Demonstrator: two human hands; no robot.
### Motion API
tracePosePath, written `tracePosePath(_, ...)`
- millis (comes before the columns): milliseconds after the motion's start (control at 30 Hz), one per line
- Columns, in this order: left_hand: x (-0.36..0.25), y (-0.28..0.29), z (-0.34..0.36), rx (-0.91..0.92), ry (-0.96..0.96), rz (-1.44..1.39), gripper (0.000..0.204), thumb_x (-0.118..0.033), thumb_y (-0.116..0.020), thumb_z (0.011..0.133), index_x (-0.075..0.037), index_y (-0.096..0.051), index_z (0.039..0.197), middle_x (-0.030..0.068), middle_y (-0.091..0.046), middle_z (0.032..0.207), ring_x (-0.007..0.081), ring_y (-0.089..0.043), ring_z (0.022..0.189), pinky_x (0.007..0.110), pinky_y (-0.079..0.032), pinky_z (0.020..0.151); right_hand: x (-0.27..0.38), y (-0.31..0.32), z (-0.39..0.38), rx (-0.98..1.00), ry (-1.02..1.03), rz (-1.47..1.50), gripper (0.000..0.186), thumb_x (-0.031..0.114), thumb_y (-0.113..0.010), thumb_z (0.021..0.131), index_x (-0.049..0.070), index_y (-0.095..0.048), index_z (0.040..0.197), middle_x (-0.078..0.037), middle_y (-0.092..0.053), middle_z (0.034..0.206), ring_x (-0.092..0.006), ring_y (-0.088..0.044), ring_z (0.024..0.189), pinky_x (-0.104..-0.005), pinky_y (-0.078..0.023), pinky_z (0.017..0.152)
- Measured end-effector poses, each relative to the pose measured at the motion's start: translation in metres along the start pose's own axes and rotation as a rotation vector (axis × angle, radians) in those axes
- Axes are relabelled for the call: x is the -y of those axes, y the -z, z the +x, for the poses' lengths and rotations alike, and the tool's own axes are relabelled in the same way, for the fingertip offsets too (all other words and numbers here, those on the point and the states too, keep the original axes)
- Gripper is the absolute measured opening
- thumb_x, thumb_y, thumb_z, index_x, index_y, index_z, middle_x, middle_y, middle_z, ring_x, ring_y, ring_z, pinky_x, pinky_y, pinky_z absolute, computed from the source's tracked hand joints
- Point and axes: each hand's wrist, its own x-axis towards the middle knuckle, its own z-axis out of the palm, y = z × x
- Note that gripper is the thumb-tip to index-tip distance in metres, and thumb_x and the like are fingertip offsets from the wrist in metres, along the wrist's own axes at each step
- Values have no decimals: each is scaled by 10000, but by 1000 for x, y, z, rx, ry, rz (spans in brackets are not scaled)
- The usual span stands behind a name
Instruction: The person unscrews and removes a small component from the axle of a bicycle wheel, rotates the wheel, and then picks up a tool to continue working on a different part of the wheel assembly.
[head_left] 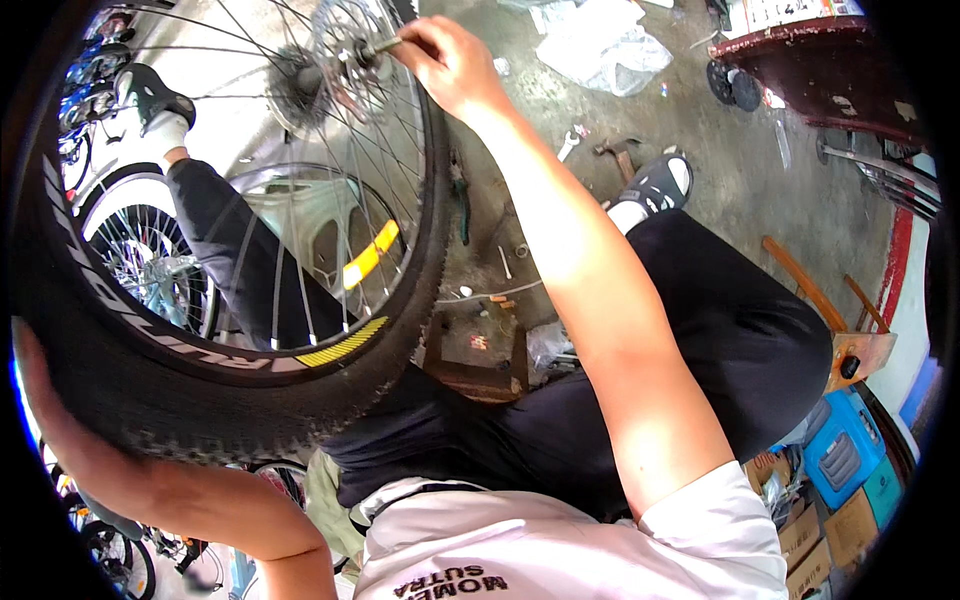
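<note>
A bicycle wheel (372, 395) with a knobbly black tyre, spokes and a yellow reflector (371, 255) is held tilted over my legs. My left hand (50, 400) lies along the outside of the tyre at the left and holds the wheel; its fingertips are hidden or cut off by the picture's rim. At the hub, beside the disc brake rotor (350, 50), my right hand (450, 70) pinches the end of a thin metal axle (383, 46) between thumb and fingers. The axle sticks out of the hub toward this hand.
On the concrete floor lie a hammer (618, 152), a wrench (570, 145), pliers (460, 200) and plastic bags (605, 50). Another bicycle wheel (150, 250) stands beyond my left leg. A blue plastic case (842, 445) and cardboard boxes (851, 528) are at the right.
</note>
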Motion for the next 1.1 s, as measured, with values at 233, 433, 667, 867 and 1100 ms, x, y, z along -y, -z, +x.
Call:
tracePosePath(233, -17, -40, -86, 182, -353, -84, 680, -309, -612, 965, 79, -418, 1488, 212, -549, 1398, 303, -550, 1290, 377, -405, 1124, -15, 3, -28, 98, -207, 188, 246, 264, -556, 1044, 44, -660, 1014, -85, -656, 899, -183, -620, 815, -313, -478, 739)
tracePosePath(433, 5, -9, -64, 213, -310, -111, 767, -265, -673, 925, 97, -357, 1522, 246, -546, 1391, 320, -589, 1234, 391, -439, 1091, -16, -16, -37, 21, -221, 318, 327, 338, -539, 1049, 36, -576, 927, -122, -553, 819, -307, -575, 836, -385, -449, 764)
tracePosePath(667, 4, -10, -67, 283, -308, -146, 750, -239, -678, 932, 76, -354, 1530, 245, -557, 1371, 319, -601, 1213, 388, -459, 1066, -12, -24, -42, -85, -277, 287, 409, 391, -529, 1057, 27, -517, 872, -139, -523, 779, -311, -539, 778, -402, -430, 718)
tracePosePath(867, -5, -15, -76, 322, -272, -172, 735, -237, -694, 924, 79, -384, 1511, 233, -571, 1353, 297, -608, 1199, 378, -464, 1053, 0, -24, -42, -125, -342, 292, 417, 387, -523, 1062, 17, -502, 870, -154, -513, 745, -312, -519, 714, -405, -426, 676)
tracePosePath(1100, -1, -12, -70, 319, -263, -187, 728, -227, -692, 928, 92, -384, 1505, 236, -579, 1343, 292, -619, 1181, 370, -478, 1041, 8, -22, -41, -112, -402, 275, 372, 344, -526, 1058, 19, -523, 877, -171, -560, 772, -341, -573, 740, -424, -435, 681)
